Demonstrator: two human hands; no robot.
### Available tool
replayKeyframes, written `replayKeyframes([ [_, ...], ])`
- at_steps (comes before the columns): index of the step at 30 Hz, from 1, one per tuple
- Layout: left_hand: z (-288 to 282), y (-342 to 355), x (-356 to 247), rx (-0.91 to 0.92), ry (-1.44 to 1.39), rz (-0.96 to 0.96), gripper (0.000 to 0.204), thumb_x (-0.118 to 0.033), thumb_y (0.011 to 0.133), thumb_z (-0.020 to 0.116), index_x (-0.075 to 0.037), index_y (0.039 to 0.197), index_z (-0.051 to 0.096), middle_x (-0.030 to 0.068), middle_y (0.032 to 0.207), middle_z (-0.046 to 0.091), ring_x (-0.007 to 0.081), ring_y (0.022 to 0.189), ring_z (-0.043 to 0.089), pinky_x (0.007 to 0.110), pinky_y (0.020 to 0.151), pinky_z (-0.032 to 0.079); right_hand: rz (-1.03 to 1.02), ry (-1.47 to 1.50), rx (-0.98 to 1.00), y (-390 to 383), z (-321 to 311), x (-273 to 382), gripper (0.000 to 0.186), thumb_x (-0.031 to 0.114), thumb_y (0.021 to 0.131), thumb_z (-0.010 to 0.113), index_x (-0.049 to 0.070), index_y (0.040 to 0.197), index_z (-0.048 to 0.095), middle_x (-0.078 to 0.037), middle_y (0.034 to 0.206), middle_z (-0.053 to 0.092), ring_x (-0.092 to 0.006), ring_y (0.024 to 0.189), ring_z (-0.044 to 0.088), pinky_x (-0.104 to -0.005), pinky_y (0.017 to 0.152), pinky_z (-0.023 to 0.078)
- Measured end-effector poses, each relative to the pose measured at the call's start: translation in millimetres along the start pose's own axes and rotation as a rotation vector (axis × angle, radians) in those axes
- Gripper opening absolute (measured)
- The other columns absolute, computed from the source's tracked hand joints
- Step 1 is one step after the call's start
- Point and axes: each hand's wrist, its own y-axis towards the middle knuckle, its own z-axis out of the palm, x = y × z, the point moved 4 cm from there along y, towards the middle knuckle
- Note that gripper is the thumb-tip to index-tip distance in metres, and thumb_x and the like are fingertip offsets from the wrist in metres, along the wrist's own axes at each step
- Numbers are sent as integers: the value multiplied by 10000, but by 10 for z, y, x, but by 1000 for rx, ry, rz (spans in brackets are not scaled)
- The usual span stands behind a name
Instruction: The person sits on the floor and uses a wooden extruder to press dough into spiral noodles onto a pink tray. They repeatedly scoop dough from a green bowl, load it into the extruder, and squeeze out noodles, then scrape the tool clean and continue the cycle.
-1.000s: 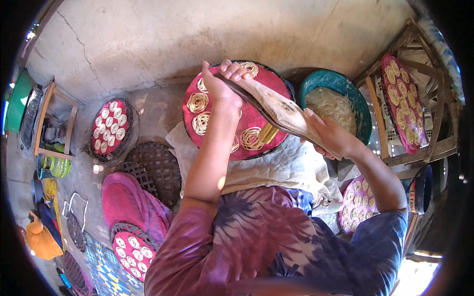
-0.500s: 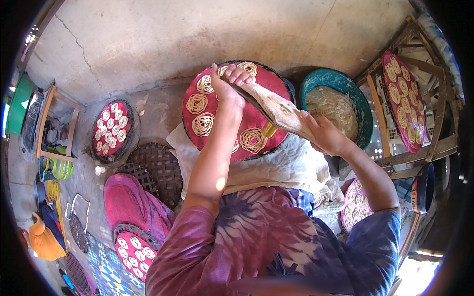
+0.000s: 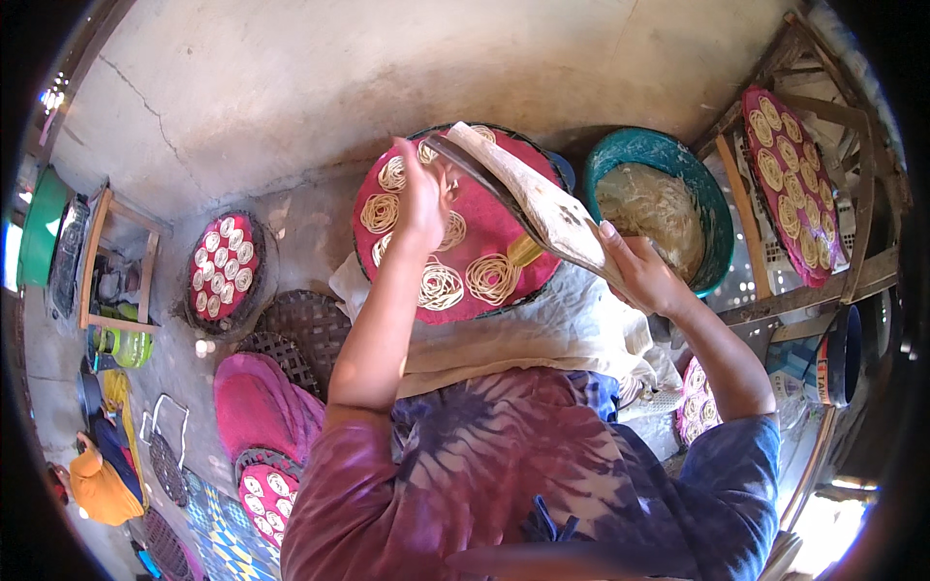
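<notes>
My right hand is wrapped round the lower right end of a wooden hand press, which tilts up to the left. It looks like two long wooden pieces set against each other, with a brass-coloured tube beneath. Beside the upper end, my left hand is off the wood, its fingers loosely bent and apart, holding nothing. Below both hands lies a round tray covered in red cloth. On it sit several pale noodle-like coils of dough, one right by the tube. The press hides part of the tray.
A teal basin of pale, wet dough stands to the right. Filled trays lie at the left and lean on a wooden frame at the right. A cream cloth hangs before me. Another person in orange is at the far left.
My left hand has let go of the press's upper end and moved down and left. The press stays in my right hand, its upper end slightly changed in tilt. More coils now show.
</notes>
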Motion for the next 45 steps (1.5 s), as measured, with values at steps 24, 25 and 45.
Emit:
replayKeyframes([
  [24,-74,-702,408,445,1516,5,787,-650,990,289,-5,1354,556,138,1550,362,346,1362,366,481,1165,224,-85,68,-130,48,-68,-118,697,569,1036,323,-34,1153,652,-22,598,509,-93,534,495,-280,499,421],
  [25,-60,-828,372,407,1535,33,744,-643,962,395,-26,1327,593,98,1626,187,343,1419,257,530,1158,209,-94,74,-134,44,-79,-145,690,561,1038,327,-37,1158,649,-20,606,512,-91,541,495,-279,505,423],
  [45,-748,-1526,-685,-509,632,274,172,-43,871,683,16,1030,649,82,848,681,146,751,645,292,707,520,-666,-37,-178,414,469,216,227,217,928,630,-1,955,687,-155,970,660,-267,909,636,-371,764,507],
])
